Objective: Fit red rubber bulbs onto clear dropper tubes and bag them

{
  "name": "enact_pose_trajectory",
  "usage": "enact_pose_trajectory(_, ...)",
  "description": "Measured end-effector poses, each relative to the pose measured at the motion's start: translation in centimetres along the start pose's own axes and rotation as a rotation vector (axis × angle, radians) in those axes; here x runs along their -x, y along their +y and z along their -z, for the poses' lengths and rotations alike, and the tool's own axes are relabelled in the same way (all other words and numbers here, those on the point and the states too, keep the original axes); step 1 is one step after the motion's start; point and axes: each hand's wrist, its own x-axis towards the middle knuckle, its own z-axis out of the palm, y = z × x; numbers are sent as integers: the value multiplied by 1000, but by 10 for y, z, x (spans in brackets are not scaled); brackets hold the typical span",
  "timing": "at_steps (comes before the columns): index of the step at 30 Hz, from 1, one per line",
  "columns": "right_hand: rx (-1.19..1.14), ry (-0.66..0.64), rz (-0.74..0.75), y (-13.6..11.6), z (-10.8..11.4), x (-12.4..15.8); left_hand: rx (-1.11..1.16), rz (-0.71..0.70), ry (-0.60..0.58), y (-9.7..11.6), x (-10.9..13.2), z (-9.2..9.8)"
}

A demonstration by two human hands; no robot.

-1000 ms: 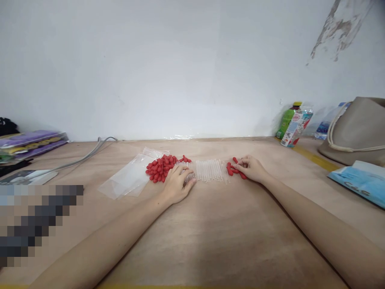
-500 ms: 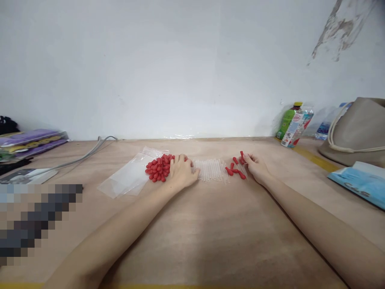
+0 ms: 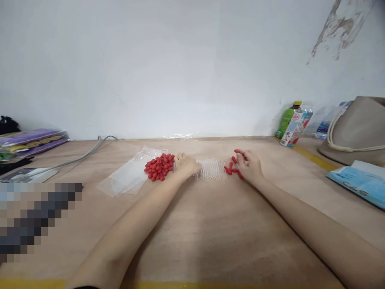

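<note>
My left hand [image 3: 186, 165] is curled at the left end of a row of thin clear tubes [image 3: 212, 169], beside a pile of red rubber bulbs [image 3: 158, 168]. Its fingertips are bent down, and whatever they hold is hidden. At the other end of the row, my right hand [image 3: 250, 165] has a red rubber bulb [image 3: 236, 151] at its fingertips. Several more red bulbs [image 3: 230, 171] lie just left of the right hand and partly under it; the hand covers whatever is attached to them.
Clear plastic bags [image 3: 124, 174] lie left of the pile. A grey cable [image 3: 81, 155] and purple packets [image 3: 36, 140] are farther left. To the right stand bottles [image 3: 288, 122], a grey-brown bag [image 3: 357, 128] and a blue packet [image 3: 357, 182].
My right hand has moved slightly left and turned, bringing its red bulb nearer the other loose ones. My left hand has shifted slightly right from the pile, its fingers more curled.
</note>
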Motion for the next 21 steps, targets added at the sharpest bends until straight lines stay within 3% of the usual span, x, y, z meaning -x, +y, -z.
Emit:
enact_pose_trajectory(3,48,-67,229,-26,-6,12,26,-76,20,-1,10,7)
enact_pose_trajectory(6,70,-174,339,-49,-12,25,79,-226,58,-10,26,20)
enact_pose_trajectory(9,32,-279,349,-63,-16,35,204,-492,84,-29,44,27)
enact_pose_trajectory(13,-75,-369,313,-69,-17,42,185,-662,224,-56,59,20)
enact_pose_trajectory(16,-96,-414,343,-70,-16,43,176,-717,223,-65,63,11)
enact_pose_trajectory(21,-71,-448,392,-76,-12,42,225,-727,179,-62,64,8)
